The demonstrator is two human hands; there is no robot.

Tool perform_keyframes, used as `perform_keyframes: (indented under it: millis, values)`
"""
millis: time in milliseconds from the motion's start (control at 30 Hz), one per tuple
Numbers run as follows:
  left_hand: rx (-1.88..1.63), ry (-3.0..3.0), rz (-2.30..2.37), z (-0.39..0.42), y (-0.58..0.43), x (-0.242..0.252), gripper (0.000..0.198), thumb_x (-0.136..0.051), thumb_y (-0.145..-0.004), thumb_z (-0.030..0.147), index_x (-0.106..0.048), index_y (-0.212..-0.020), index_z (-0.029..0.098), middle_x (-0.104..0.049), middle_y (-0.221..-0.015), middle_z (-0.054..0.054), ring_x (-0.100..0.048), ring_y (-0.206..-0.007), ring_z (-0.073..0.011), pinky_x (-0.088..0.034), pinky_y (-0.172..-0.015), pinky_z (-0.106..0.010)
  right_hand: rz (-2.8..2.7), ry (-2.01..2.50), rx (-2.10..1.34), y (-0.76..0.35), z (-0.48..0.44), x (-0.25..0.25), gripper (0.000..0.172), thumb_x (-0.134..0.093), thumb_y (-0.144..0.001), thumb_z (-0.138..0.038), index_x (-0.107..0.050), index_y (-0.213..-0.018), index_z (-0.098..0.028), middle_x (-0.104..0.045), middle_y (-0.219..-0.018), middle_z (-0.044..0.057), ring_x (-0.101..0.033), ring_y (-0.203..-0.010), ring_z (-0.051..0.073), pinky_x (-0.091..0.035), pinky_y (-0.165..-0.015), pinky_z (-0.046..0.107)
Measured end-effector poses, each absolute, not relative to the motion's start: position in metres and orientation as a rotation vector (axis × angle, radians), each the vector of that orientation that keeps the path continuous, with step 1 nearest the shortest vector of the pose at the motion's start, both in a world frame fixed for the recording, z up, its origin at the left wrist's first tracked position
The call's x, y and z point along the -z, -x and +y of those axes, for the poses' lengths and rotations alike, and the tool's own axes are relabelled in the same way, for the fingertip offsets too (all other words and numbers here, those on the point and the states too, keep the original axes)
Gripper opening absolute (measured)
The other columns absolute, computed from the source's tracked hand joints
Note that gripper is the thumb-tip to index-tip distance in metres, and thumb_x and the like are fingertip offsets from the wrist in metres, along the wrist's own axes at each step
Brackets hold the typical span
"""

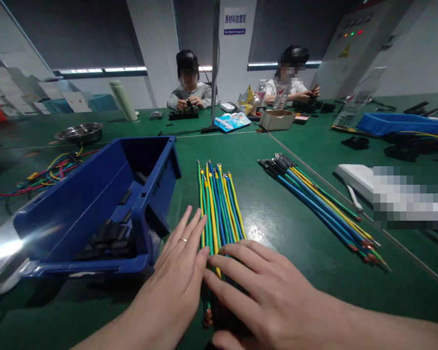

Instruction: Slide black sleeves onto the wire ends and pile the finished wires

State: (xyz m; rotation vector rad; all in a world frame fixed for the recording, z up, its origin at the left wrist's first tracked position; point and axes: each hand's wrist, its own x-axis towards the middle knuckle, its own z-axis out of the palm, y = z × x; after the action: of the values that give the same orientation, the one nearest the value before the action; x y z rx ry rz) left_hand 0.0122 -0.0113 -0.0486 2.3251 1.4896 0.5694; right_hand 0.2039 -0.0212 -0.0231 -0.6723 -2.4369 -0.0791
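A row of green, yellow and blue cables (219, 214) lies side by side on the green table, with metal lugs at the far ends and bare copper at a near end. Along the row's left edge rests my left hand (178, 272), a ring on one finger, its fingers stretched out. My right hand (263, 287) lies over the near part of the cables, palm down with fingers apart, covering most of the near ends. Left of my hands stands a blue bin (83, 189) with black tube pieces (111, 236) inside. To the right lies a second cable bundle (314, 199) with black-sleeved far ends.
Thin coloured wires (54, 172) and a metal bowl (79, 132) sit at left. A pole (214, 73) rises beyond the cables, near a blue packet (231, 121) and a cardboard box (276, 119). Two people work across the table. A blue tray (401, 124) is at right.
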Motion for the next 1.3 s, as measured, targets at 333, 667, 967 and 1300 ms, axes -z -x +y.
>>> perform_keyframes:
  millis: [333, 667, 967, 1300]
  values:
    - [-0.427, -2.598, 1.527, -0.015, -0.009, 0.051, 0.055, -0.029, -0.098, 0.011, -0.024, -0.153, 0.015, -0.017, -0.164, -0.008, -0.006, -0.151, -0.0209, -0.027, -0.119, -0.047, -2.521, 0.648, -0.048, -0.204, -0.017, 0.027, 0.039, -0.051, -0.095, -0.043, -0.067, -0.106, -0.009, -0.072, -0.099, 0.015, -0.066, -0.091, 0.025, -0.056, -0.079, 0.035]
    - [-0.365, -2.556, 1.546, -0.013, -0.014, 0.039, 0.050, -0.025, -0.102, 0.017, -0.028, -0.152, 0.017, -0.020, -0.163, -0.008, -0.011, -0.150, -0.0209, -0.030, -0.117, -0.050, -2.540, 0.790, -0.227, -0.215, -0.016, 0.021, 0.053, -0.067, -0.081, -0.057, -0.065, -0.106, -0.011, -0.066, -0.118, 0.017, -0.061, -0.109, 0.029, -0.056, -0.087, 0.040]
    - [-0.276, -2.585, 1.537, -0.014, -0.016, 0.035, 0.053, -0.027, -0.102, 0.027, -0.026, -0.154, 0.016, -0.018, -0.163, -0.009, -0.016, -0.149, -0.0219, -0.028, -0.119, -0.049, -2.516, 0.735, -0.128, -0.214, -0.014, 0.019, 0.049, -0.047, -0.095, -0.054, -0.068, -0.105, -0.011, -0.072, -0.105, 0.015, -0.067, -0.092, 0.026, -0.058, -0.077, 0.039]
    - [-0.190, -2.614, 1.522, -0.015, -0.017, 0.032, 0.055, -0.023, -0.101, 0.026, -0.021, -0.155, 0.012, -0.017, -0.162, -0.009, -0.015, -0.149, -0.0209, -0.028, -0.118, -0.049, -2.392, 0.744, -0.189, -0.222, -0.014, 0.008, 0.039, -0.052, -0.094, -0.049, -0.065, -0.110, -0.016, -0.072, -0.117, 0.011, -0.069, -0.105, 0.019, -0.057, -0.087, 0.025]
